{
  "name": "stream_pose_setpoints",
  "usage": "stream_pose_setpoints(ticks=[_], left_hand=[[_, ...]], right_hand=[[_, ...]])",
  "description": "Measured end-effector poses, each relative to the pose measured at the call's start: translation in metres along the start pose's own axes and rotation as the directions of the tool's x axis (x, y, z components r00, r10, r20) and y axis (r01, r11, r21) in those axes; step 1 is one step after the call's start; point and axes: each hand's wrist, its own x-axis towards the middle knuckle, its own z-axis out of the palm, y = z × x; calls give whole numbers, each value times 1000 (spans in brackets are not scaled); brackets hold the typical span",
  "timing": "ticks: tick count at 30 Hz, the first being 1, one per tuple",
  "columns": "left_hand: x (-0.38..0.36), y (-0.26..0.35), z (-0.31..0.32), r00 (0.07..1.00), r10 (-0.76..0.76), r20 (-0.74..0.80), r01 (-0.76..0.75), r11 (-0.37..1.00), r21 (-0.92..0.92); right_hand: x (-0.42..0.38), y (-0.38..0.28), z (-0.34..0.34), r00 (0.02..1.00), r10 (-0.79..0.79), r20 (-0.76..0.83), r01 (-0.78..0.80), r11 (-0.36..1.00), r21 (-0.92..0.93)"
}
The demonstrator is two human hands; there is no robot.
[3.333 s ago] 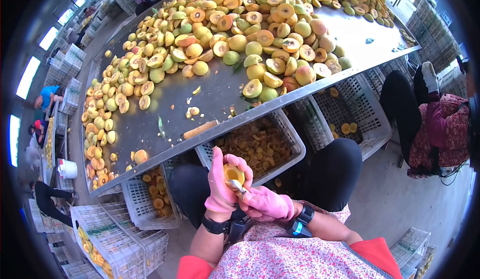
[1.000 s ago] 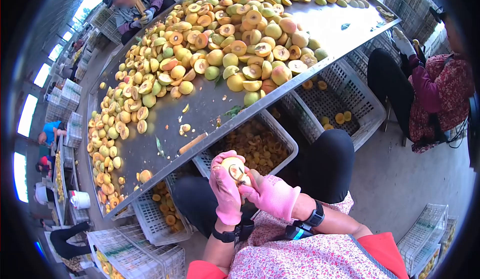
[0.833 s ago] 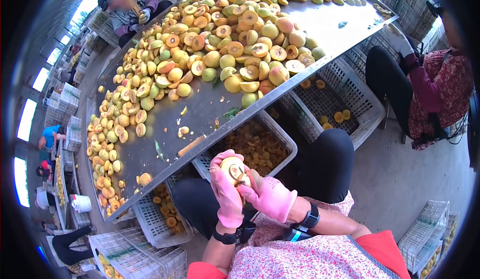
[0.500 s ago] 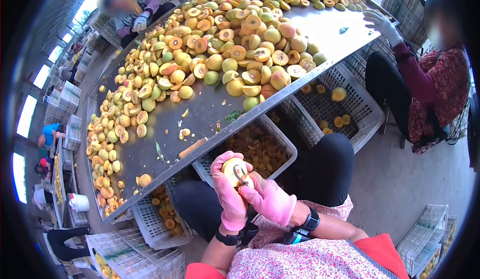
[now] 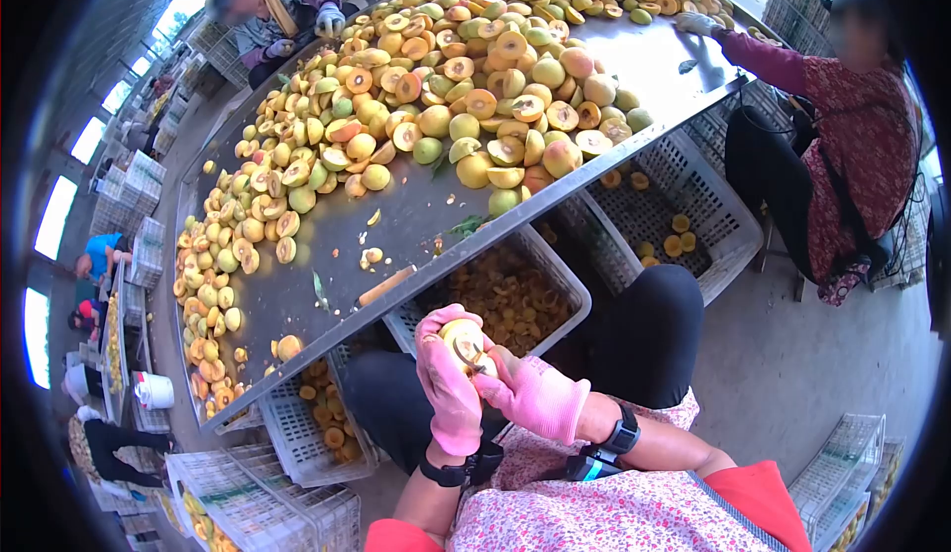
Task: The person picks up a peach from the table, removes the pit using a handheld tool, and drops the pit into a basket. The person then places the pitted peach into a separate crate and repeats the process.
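Observation:
In a pink glove, my left hand (image 5: 451,388) is closed round a yellow peach half (image 5: 457,334), its cut face turned up. My right hand (image 5: 540,396), gloved in pink too, pinches a thin curved metal pitting blade (image 5: 475,358) that rests against the cut face. The fingers cover the blade's handle. Both hands meet above my lap, just in front of a crate of fruit scraps (image 5: 580,306). Beyond them a sloping metal table (image 5: 416,217) bears a large heap of halved peaches (image 5: 396,136).
A wooden-handled tool (image 5: 387,285) lies at the table's near edge. Crates holding fruit halves (image 5: 728,217) stand under it. At right, a co-worker's gloved hand (image 5: 698,25) touches the table; another co-worker (image 5: 287,17) sits across. Stacked crates (image 5: 263,502) stand lower left.
The right co-worker's raised hand has come down onto the table, and a fruit has gone from the crate below. The co-worker across has moved a hand to the heap. My hands have barely shifted.

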Motion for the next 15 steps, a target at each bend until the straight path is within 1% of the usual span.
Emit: stream_pose_setpoints(ticks=[1, 3, 4, 5, 7, 8, 10, 11, 13, 15], left_hand=[[1, 3, -1, 1000, 0, -3, 0, 1000, 1], [4, 9, -7, 998, -58, -1, 58, 995, 79], [7, 9, -10, 999, -41, -24, 43, 994, 102], [10, 11, -12, 999, -44, -13, 45, 994, 96], [15, 19, -19, 992, -105, 73, 102, 994, 42], [18, 20, -21, 993, -102, 65, 100, 994, 43], [21, 21, -26, 968, -207, 144, 207, 978, 16], [23, 23, -28, 969, -207, 138, 207, 978, 16], [28, 28, -31, 928, -299, 222, 277, 953, 126], [31, 26, -34, 933, -283, 223, 253, 955, 151]], right_hand=[[0, 2, 1, 1000, -3, 11, 3, 999, -33], [0, 6, 3, 1000, -3, 20, 4, 998, -67], [-1, 7, 6, 999, -7, 49, 11, 997, -78], [-1, 5, 7, 997, -11, 81, 18, 996, -89], [-4, -4, 7, 995, -4, 99, 12, 997, -76], [-4, -7, 8, 995, -1, 102, 10, 996, -84], [-3, -7, 11, 994, 3, 113, 7, 996, -91], [-1, -5, 13, 995, 1, 102, 9, 996, -93], [2, 0, 15, 996, 0, 94, 9, 995, -97], [4, 8, 17, 989, -83, 119, 69, 990, 122]])
